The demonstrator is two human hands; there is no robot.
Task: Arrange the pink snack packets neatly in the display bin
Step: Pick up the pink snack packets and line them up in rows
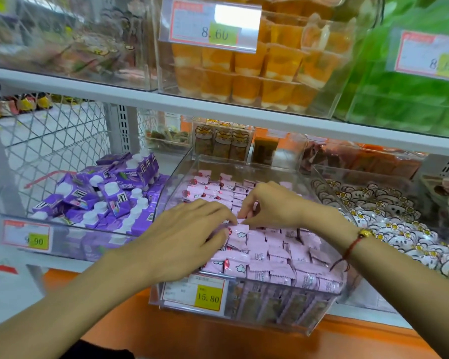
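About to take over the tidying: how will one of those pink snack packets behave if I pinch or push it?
The pink snack packets look like thin, glossy sealed film, so probably light, floppy and a bit slippery. Packed in tight rows in the clear bin, a pushed one likely shifts its neighbours. The right hand pinches one by its edge, suggesting little weight.

A shop: shelves of snack-filled clear bins point(244, 314) with price tags point(208, 296).

Your left hand point(189, 229) covers the pink snack packets point(278, 251) beneath its fingers. Whatever your right hand point(267, 203) pinches is too hidden to identify. Both forearms are cut by the frame edges. Small print on the price tag point(196, 294) is blurred; top shelf bins point(70, 45) are smeared.
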